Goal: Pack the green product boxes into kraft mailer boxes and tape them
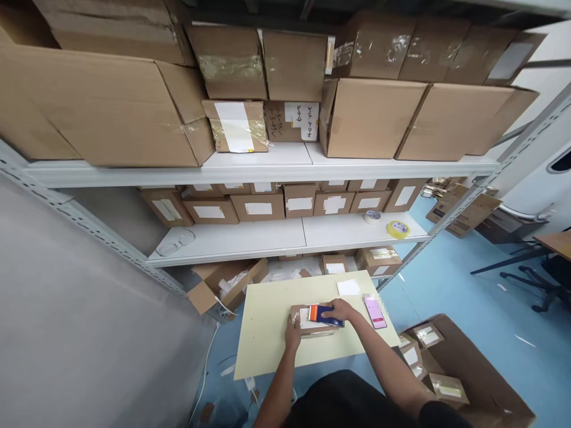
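Note:
A small cardboard box (297, 313) with a white label on its top lies on the pale yellow table (263, 345). My left hand (292, 334) grips the box at its left end, fingers against the side. Over the box top, my right hand (339, 310) is closed around a dark blue handheld item with an orange end (317, 313); its exact kind is unclear. The orange end points left, over the label. To the right of my right hand lies a phone (375, 312) with a pink screen. A white sheet (348, 288) rests near the table's far edge.
Steel shelving (267, 172) full of cardboard boxes stands behind the table. Rolls of white tape (372, 217) and yellow tape (398, 229) sit on the middle shelf. A large open carton (473, 351) with smaller boxes is at right; another open carton (203, 295) stands left.

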The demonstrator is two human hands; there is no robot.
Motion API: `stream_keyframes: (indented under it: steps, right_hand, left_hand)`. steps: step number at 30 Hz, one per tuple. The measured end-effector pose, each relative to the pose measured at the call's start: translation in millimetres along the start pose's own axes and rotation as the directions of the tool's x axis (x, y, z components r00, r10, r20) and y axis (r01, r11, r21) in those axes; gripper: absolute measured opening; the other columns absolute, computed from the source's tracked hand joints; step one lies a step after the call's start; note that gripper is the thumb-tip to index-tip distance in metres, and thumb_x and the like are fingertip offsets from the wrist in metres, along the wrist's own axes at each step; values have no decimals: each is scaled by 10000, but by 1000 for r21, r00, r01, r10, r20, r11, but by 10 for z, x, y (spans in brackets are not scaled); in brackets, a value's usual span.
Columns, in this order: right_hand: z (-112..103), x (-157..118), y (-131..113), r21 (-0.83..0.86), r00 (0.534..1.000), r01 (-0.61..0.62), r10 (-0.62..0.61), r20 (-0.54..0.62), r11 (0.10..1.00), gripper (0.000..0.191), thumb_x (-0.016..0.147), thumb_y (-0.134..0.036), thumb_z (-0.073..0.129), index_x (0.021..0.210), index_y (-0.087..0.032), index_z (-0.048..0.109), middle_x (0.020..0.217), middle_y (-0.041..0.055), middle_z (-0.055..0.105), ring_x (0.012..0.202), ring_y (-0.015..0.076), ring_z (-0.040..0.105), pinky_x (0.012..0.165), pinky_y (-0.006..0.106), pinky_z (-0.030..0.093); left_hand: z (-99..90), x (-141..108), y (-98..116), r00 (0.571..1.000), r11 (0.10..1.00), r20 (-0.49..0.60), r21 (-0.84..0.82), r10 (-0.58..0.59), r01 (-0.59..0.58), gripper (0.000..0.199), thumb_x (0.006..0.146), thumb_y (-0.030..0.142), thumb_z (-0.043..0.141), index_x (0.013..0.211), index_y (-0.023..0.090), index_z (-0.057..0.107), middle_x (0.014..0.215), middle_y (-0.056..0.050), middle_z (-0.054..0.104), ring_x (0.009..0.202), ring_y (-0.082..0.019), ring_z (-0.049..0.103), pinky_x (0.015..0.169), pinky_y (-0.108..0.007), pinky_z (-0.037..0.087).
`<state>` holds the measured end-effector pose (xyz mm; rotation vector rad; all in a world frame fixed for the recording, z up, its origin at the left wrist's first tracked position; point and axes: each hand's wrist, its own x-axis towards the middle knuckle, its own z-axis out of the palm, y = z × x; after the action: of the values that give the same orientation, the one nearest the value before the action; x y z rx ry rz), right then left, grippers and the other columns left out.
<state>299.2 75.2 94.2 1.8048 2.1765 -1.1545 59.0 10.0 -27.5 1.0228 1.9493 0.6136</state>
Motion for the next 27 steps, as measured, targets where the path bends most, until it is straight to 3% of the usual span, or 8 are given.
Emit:
stream_keyframes:
  steps: [4, 7, 13, 17, 19, 21, 23, 27]
  right_hand:
    - [101, -33, 54, -62, 996, 17, -22, -87, 998, 408, 768, -604, 768, 801, -198, 778, 791, 28, 769, 739, 184, 679, 610, 225, 379]
    - [14, -143, 179, -86, 993, -19, 8, -118, 996, 429, 758, -617, 781, 791, -190, 763, 810, 34, 764, 747, 182, 669, 617, 227, 365]
    - [-519, -599, 931, -104, 971, -189, 170, -166, 976, 373, 717, -543, 834, 751, -183, 744, 823, 57, 761, 792, 218, 675, 632, 254, 366]
    - [-599, -795, 1250, -38, 963, -218, 208, -171, 975, 335, 733, -510, 809, 733, -185, 728, 779, 36, 744, 753, 212, 668, 624, 259, 365]
    - [-490, -753, 1167, -26, 964, -204, 196, -179, 979, 354, 743, -529, 799, 718, -184, 720, 763, 34, 738, 749, 210, 665, 627, 259, 367]
    - [-324, -621, 918, -51, 965, -177, 163, -205, 983, 388, 748, -563, 795, 718, -185, 716, 763, 37, 738, 752, 207, 662, 625, 258, 363]
    - [-150, -439, 550, -61, 969, -136, 120, -217, 989, 428, 768, -606, 776, 733, -184, 717, 779, 38, 744, 738, 193, 659, 624, 252, 364]
    - [95, -74, -316, -66, 977, -65, 50, -208, 996, 434, 802, -635, 745, 805, -201, 739, 816, 32, 763, 764, 179, 684, 619, 233, 370]
  left_hand:
    - [31, 23, -117, 999, 1000, 40, -17, 2, -1, 619, 1006, 533, 407, 1554, 246, 416, 1370, -104, 705, 1229, -293, 689, 1009, -362, 545]
    - [26, 20, -104, 997, 1000, 81, -17, 13, -12, 635, 1022, 524, 357, 1566, 197, 386, 1403, -140, 677, 1258, -293, 672, 1056, -376, 513]
    - [-51, 66, -76, 991, 999, 129, 29, 22, -26, 598, 1002, 521, 414, 1513, 215, 471, 1320, -149, 722, 1238, -341, 679, 1044, -428, 521]
    - [-194, 215, -203, 987, 991, 140, -121, 79, -62, 551, 964, 543, 497, 1426, 251, 566, 1366, -116, 704, 1291, -308, 650, 1082, -394, 511]
    - [-314, 304, -276, 982, 972, 149, -222, 112, -77, 560, 928, 569, 556, 1384, 248, 606, 1393, -113, 689, 1339, -302, 616, 1103, -374, 498]
    - [-472, 381, -343, 983, 973, 158, -223, 96, -60, 561, 919, 587, 567, 1364, 250, 623, 1400, -104, 686, 1358, -293, 601, 1101, -359, 500]
    - [-666, 439, -413, 993, 968, 114, -252, 24, 5, 546, 914, 557, 595, 1339, 217, 637, 1386, -124, 693, 1359, -306, 598, 1106, -371, 495]
    - [-1109, 500, -557, 992, 994, -71, -56, -100, 96, 463, 910, 433, 616, 1226, 102, 683, 1242, -194, 749, 1272, -360, 657, 1091, -423, 501]
